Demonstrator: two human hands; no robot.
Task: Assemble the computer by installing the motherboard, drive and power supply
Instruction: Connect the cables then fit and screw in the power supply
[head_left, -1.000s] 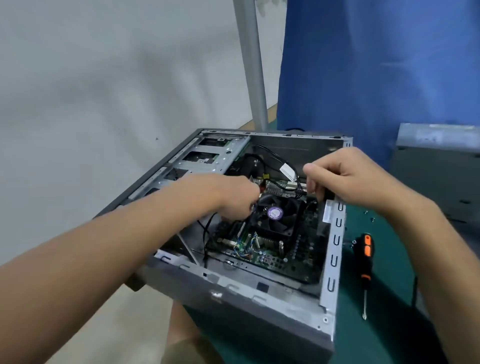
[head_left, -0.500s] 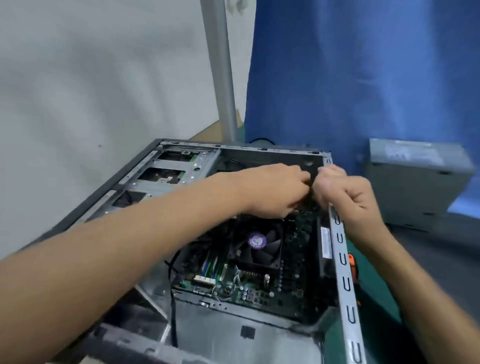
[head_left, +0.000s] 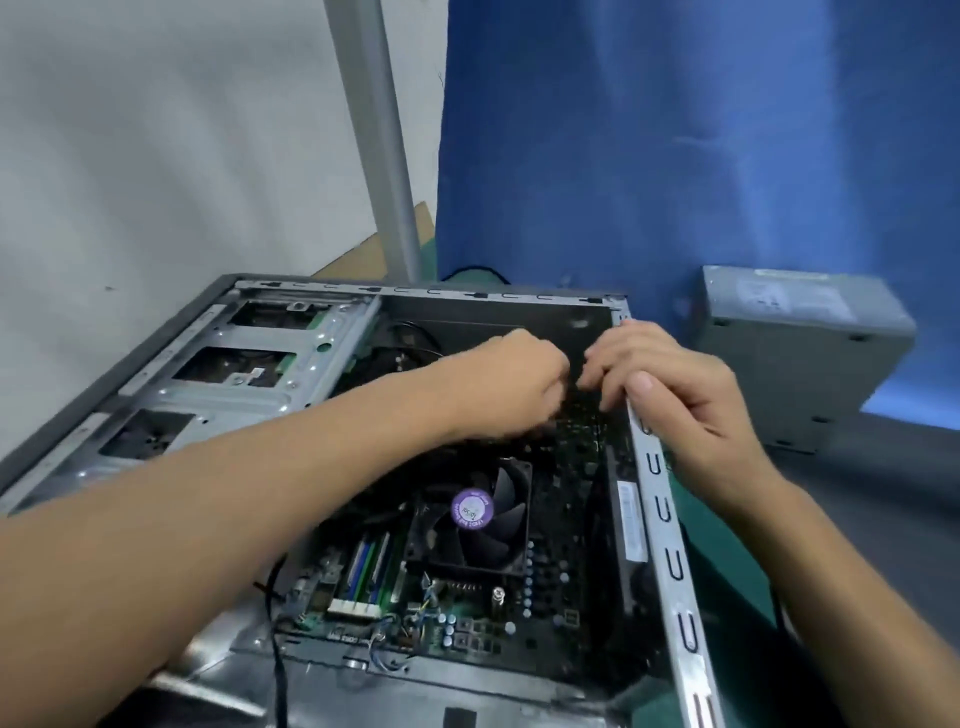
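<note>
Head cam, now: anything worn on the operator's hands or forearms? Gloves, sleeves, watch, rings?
Nothing worn in view. Left hand and right hand are bare, no gloves; left forearm and right forearm bare to the frame edge, no sleeves, watch or rings showing.

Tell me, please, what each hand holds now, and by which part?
It cannot be told: both the left hand and right hand curl fingers over the motherboard, hiding anything held.
</note>
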